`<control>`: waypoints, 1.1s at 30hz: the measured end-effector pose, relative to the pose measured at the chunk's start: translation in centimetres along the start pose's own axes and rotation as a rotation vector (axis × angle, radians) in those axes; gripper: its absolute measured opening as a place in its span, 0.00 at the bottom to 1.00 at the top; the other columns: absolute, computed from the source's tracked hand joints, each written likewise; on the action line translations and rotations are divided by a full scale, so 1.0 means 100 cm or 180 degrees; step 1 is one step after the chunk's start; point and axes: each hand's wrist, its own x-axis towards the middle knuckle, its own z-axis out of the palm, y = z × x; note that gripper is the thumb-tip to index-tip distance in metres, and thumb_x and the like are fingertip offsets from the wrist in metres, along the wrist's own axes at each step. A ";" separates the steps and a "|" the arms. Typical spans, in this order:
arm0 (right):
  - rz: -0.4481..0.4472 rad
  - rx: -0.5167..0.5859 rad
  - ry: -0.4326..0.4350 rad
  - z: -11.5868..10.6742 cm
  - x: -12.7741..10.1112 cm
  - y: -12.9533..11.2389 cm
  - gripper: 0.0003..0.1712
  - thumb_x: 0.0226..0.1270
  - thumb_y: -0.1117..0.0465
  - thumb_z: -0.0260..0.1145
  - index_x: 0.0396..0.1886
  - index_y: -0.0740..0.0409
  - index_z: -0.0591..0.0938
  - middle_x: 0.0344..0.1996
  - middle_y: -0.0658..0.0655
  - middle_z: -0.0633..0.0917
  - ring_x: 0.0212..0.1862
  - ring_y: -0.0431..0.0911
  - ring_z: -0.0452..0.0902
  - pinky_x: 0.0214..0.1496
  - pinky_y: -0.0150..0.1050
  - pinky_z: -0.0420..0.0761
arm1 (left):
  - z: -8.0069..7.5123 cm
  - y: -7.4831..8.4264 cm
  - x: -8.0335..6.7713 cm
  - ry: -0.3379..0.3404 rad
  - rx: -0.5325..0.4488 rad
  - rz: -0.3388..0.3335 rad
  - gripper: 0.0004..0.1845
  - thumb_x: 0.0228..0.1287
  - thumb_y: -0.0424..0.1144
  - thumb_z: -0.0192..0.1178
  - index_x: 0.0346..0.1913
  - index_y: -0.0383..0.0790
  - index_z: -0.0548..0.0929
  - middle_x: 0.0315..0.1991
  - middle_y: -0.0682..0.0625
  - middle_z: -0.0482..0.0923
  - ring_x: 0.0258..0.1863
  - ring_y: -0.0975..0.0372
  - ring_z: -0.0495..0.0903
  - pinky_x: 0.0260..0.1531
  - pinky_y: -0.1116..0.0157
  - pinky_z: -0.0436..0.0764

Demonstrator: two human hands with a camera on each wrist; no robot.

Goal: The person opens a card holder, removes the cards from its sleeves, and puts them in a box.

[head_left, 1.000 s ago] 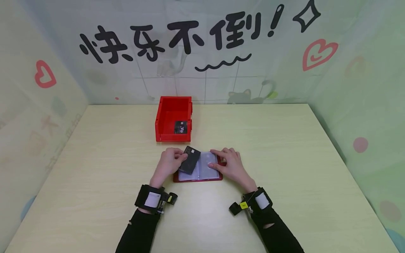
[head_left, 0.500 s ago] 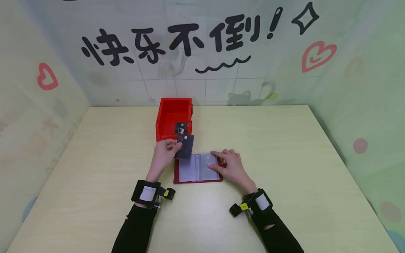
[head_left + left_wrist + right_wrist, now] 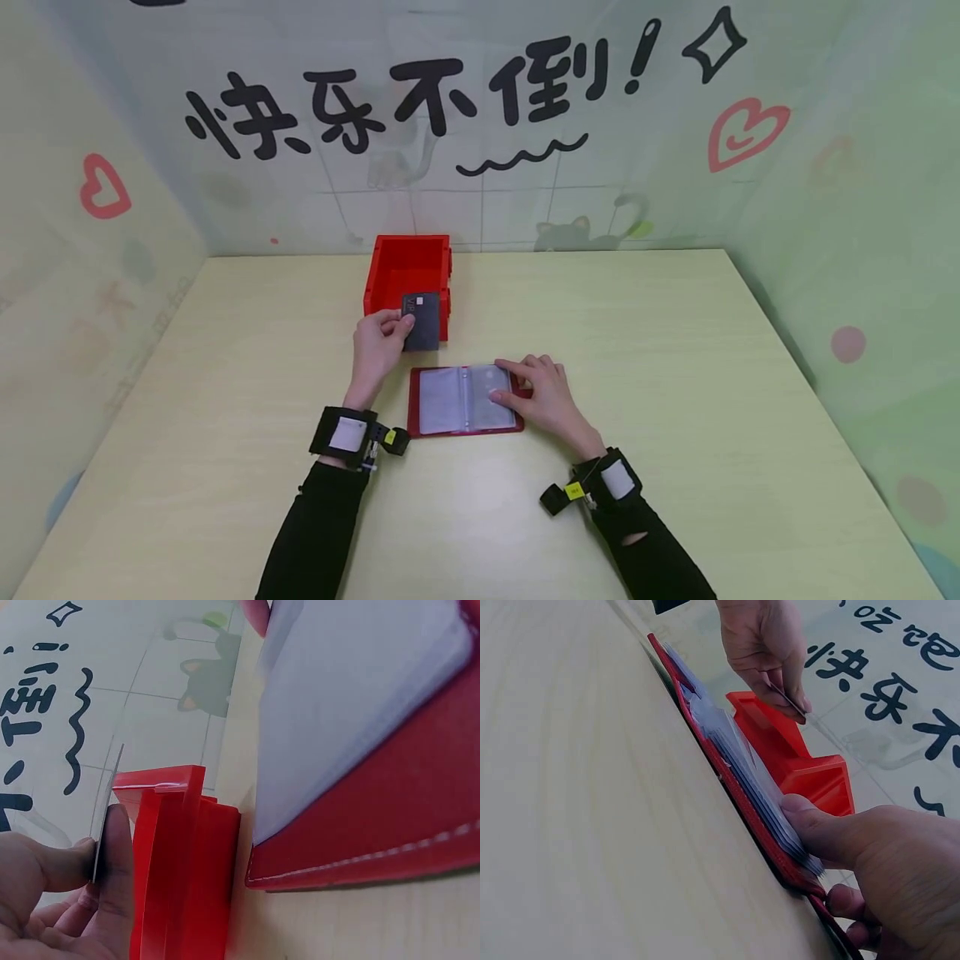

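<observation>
My left hand (image 3: 375, 348) pinches a dark card (image 3: 423, 321) marked VIP between thumb and fingers, over the front edge of the red bin (image 3: 411, 248). The left wrist view shows that card (image 3: 112, 795) edge-on, a thin line. Below, on the table, lies an open red card holder (image 3: 414, 412) with clear plastic sleeves (image 3: 442, 400). My right hand (image 3: 551, 398) grips its right side. In the right wrist view the thumb (image 3: 806, 814) presses on the stacked sleeves while the fingers curl at the red cover's edge.
The pale wooden table (image 3: 675, 375) extends to both sides. Behind it stands a printed backdrop (image 3: 480, 192) with large black characters, and side panels flank the table. A black wrist camera (image 3: 395, 440) sits close to the card holder's lower left corner.
My left hand has carried the dark card up and left, from over the card holder to the bin's front, where it covers the card seen in the bin earlier. My right hand has stayed put.
</observation>
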 end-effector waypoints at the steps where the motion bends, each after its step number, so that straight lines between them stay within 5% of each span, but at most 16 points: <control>1: 0.0004 -0.0001 -0.0006 0.000 0.000 0.000 0.31 0.61 0.49 0.74 0.62 0.53 0.82 0.31 0.53 0.76 0.43 0.48 0.66 0.48 0.43 0.58 | 0.000 0.000 0.001 0.0017 0.0009 -0.0007 0.18 0.73 0.40 0.59 0.58 0.30 0.82 0.51 0.34 0.86 0.44 0.49 0.83 0.40 0.70 0.81; 5: 0.0021 0.0023 -0.0019 0.000 0.000 -0.001 0.30 0.61 0.49 0.74 0.62 0.52 0.82 0.31 0.53 0.76 0.43 0.48 0.65 0.49 0.44 0.58 | 0.000 0.002 0.007 0.0098 0.0027 0.0000 0.20 0.74 0.40 0.58 0.60 0.31 0.80 0.53 0.34 0.85 0.47 0.48 0.82 0.48 0.61 0.84; 11: 0.0027 0.0028 -0.0030 -0.001 0.000 -0.001 0.30 0.61 0.49 0.74 0.62 0.52 0.82 0.31 0.53 0.76 0.43 0.47 0.65 0.49 0.44 0.58 | 0.001 0.004 0.018 0.0231 0.0117 0.0124 0.18 0.74 0.39 0.58 0.59 0.29 0.81 0.51 0.33 0.85 0.45 0.47 0.83 0.36 0.71 0.78; 17: 0.0039 0.0043 -0.0018 0.000 0.000 0.000 0.30 0.61 0.49 0.74 0.62 0.53 0.82 0.30 0.53 0.75 0.43 0.48 0.65 0.49 0.44 0.58 | 0.004 0.010 0.026 0.0216 0.0120 0.0116 0.20 0.76 0.38 0.55 0.63 0.30 0.78 0.55 0.33 0.83 0.48 0.45 0.82 0.55 0.53 0.83; 20: 0.0046 0.0042 -0.0026 0.001 0.000 0.001 0.30 0.61 0.49 0.75 0.62 0.52 0.82 0.31 0.53 0.76 0.43 0.48 0.65 0.49 0.44 0.58 | 0.007 0.012 0.029 0.0221 0.0170 0.0143 0.20 0.76 0.37 0.54 0.65 0.30 0.76 0.57 0.33 0.81 0.49 0.45 0.80 0.58 0.52 0.82; 28: 0.0053 0.0017 -0.0021 0.002 0.001 0.003 0.30 0.61 0.49 0.74 0.62 0.52 0.82 0.31 0.53 0.76 0.42 0.47 0.64 0.49 0.43 0.58 | 0.014 0.014 0.034 0.0252 0.0547 0.0456 0.19 0.75 0.33 0.55 0.63 0.27 0.77 0.55 0.31 0.81 0.47 0.44 0.78 0.53 0.50 0.82; 33: 0.0055 0.0035 -0.0025 0.002 0.001 0.003 0.30 0.61 0.49 0.74 0.62 0.51 0.82 0.32 0.53 0.77 0.43 0.47 0.65 0.50 0.44 0.58 | 0.017 0.016 0.038 0.0253 0.0691 0.0405 0.19 0.74 0.33 0.56 0.63 0.28 0.77 0.54 0.32 0.82 0.47 0.45 0.78 0.53 0.50 0.83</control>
